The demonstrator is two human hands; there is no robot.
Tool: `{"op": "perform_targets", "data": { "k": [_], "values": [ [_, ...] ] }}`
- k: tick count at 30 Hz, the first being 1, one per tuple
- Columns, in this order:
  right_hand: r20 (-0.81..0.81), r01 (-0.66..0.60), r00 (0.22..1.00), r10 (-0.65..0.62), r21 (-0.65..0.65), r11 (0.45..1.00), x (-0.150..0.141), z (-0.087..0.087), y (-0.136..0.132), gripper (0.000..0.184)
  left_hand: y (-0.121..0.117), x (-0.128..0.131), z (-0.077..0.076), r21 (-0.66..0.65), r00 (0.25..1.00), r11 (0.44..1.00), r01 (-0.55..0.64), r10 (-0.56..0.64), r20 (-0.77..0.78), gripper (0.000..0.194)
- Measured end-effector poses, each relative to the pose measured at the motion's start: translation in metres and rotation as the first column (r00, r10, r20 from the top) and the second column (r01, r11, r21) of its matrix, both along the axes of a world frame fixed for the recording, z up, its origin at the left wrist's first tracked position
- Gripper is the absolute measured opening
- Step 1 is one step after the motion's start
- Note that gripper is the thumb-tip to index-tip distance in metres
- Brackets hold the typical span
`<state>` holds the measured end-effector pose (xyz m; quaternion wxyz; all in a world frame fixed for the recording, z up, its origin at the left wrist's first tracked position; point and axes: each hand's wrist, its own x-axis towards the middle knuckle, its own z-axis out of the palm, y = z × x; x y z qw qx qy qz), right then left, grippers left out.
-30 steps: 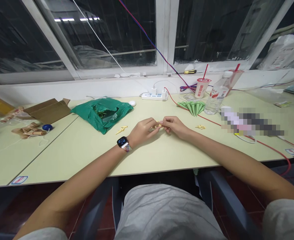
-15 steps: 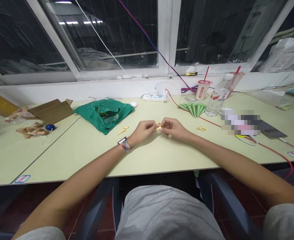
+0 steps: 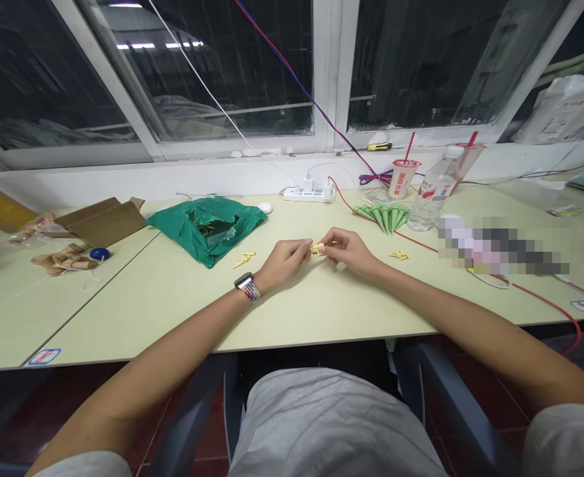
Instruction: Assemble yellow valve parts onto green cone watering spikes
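Over the middle of the table (image 3: pixel 292 321), a small yellow plastic piece (image 3: pixel 317 249) is held between my two hands. My right hand (image 3: pixel 347 252) pinches it from the right with thumb and forefinger. From the left, my left hand (image 3: pixel 286 258) meets it with closed thumb and forefinger; its other fingers are partly hidden. The piece is too small to make out its exact shape. More small yellow pieces (image 3: pixel 244 259) lie left of my hands, beside the green plastic bag (image 3: pixel 207 228), and another few yellow pieces (image 3: pixel 400 256) lie to the right.
Green cones (image 3: pixel 385 217), a water bottle (image 3: pixel 433 192) and a drink cup (image 3: pixel 403 179) stand back right. A red cable (image 3: pixel 418 243) crosses the right side. A power strip (image 3: pixel 307 193) lies by the wall. Leftward are a cardboard box (image 3: pixel 105 222) and wooden toys (image 3: pixel 63 260).
My fingers have shifted around the yellow piece, and more of it shows now. My left fingertips have drawn slightly left; my forearms have hardly moved.
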<state>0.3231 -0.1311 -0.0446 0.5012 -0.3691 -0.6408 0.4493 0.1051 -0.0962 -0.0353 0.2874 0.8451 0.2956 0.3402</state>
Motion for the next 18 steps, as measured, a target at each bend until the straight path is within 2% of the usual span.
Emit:
{"op": "perform_targets", "data": {
  "k": [4,9,14,18],
  "values": [
    [-0.004,0.008,1.0,-0.008,0.003,1.0,0.0004,-0.002,0.0014,0.04,0.0012,-0.0003,-0.0006,0.049,0.999,0.999,-0.005,0.003,0.032,0.036],
    [-0.01,0.007,1.0,-0.007,-0.009,1.0,0.0001,-0.003,0.0025,0.044,-0.0002,-0.0001,0.0004,0.065,1.0,0.998,-0.007,0.008,-0.018,0.049],
    [-0.007,0.009,1.0,-0.009,-0.008,1.0,0.0003,-0.0034,0.0024,0.043,0.0003,0.0013,-0.0008,0.03,1.0,1.0,-0.007,0.006,0.025,0.032],
    [-0.006,-0.01,1.0,0.01,-0.005,1.0,0.0,-0.0015,0.0006,0.042,0.0026,0.002,-0.0012,0.076,1.0,0.997,-0.016,0.016,0.0,0.04]
  ]
}}
